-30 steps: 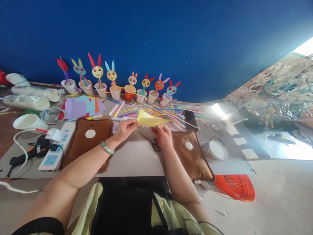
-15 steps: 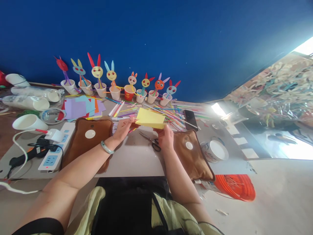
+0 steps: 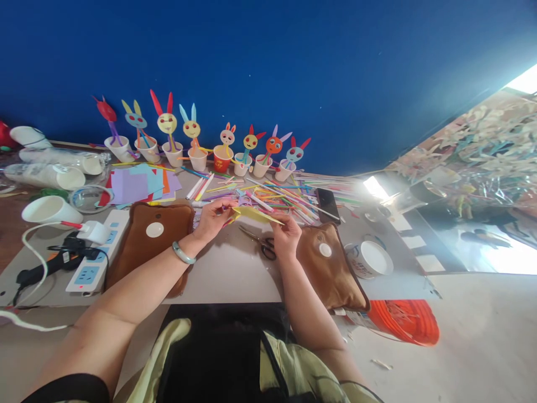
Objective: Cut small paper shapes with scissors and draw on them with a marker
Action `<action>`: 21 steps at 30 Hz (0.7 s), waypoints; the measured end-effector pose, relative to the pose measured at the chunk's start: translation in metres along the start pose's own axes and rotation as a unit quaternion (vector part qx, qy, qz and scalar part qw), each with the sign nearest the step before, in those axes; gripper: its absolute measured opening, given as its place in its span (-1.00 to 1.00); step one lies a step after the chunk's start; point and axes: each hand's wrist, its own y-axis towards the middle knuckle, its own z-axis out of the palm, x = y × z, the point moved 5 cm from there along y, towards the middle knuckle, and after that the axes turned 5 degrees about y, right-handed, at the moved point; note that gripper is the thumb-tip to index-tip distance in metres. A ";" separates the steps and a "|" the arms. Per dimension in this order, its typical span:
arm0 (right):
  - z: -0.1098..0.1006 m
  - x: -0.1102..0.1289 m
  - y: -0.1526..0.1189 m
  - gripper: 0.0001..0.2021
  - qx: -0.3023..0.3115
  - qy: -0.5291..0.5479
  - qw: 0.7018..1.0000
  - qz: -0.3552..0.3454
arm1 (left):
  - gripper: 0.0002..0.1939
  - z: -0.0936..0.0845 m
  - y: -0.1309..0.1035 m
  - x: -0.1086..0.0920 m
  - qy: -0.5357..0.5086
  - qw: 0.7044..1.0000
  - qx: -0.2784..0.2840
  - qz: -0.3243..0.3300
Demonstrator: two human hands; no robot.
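Between both hands, above the table, is a sheet of yellow paper (image 3: 253, 215), seen nearly edge-on and folded or bent. My left hand (image 3: 213, 219) pinches its left end. At the other end, my right hand (image 3: 286, 234) grips the paper's right edge between thumb and fingers. A pair of scissors (image 3: 265, 244) lies on the table just below the paper, its dark handles close to my right hand. Loose coloured sticks (image 3: 289, 201) are spread behind the paper, and several markers (image 3: 200, 186) lie to their left.
Paper cups with rabbit figures (image 3: 197, 159) line the wall. Brown plush pads (image 3: 146, 252) flank my arms. On the left are coloured paper sheets (image 3: 130, 187), a power strip (image 3: 97, 257) and a glue gun (image 3: 62, 263); on the right, a phone (image 3: 327, 205) and a white tub (image 3: 371, 259).
The yellow paper has tipped from showing its broad face to nearly edge-on, folded or bent. Both hands still hold its ends and have shifted only slightly.
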 end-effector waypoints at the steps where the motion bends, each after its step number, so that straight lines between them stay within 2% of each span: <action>1: 0.000 0.004 0.000 -0.93 -0.002 -0.006 1.000 -0.021 | -0.74 0.000 0.000 0.000 0.013 1.000 -0.001 0.020; 4: 0.003 0.009 -0.001 -0.92 0.007 -0.009 1.000 -0.027 | -0.71 0.004 -0.002 0.004 -0.017 0.999 0.027 0.040; 6: 0.004 0.008 -0.001 -0.84 0.018 -0.029 0.999 -0.014 | -0.68 0.008 -0.002 0.006 -0.049 0.996 0.057 0.047; 8: 0.004 0.008 -0.001 -0.78 0.025 -0.064 0.997 -0.022 | -0.67 0.009 -0.002 0.004 -0.050 0.994 0.061 0.080; 11: 0.002 0.006 -0.001 -0.77 0.029 -0.100 0.994 -0.030 | -0.72 0.005 -0.001 -0.002 -0.014 0.989 0.039 0.145; 14: 0.003 -0.002 -0.001 -0.70 0.035 -0.078 0.996 0.013 | -0.80 0.003 -0.003 -0.008 0.030 0.977 0.027 0.207; 16: 0.004 -0.008 -0.002 -0.59 0.028 -0.049 0.998 0.042 | -0.85 0.001 -0.006 -0.012 0.082 0.967 0.009 0.243; 19: 0.005 -0.012 -0.003 -0.42 0.003 -0.016 0.999 0.049 | -0.87 -0.002 -0.009 -0.017 0.167 0.949 -0.035 0.264; 21: 0.006 -0.008 -0.003 -0.41 0.007 -0.022 0.999 0.024 | -0.87 -0.004 -0.011 -0.019 0.210 0.941 -0.050 0.261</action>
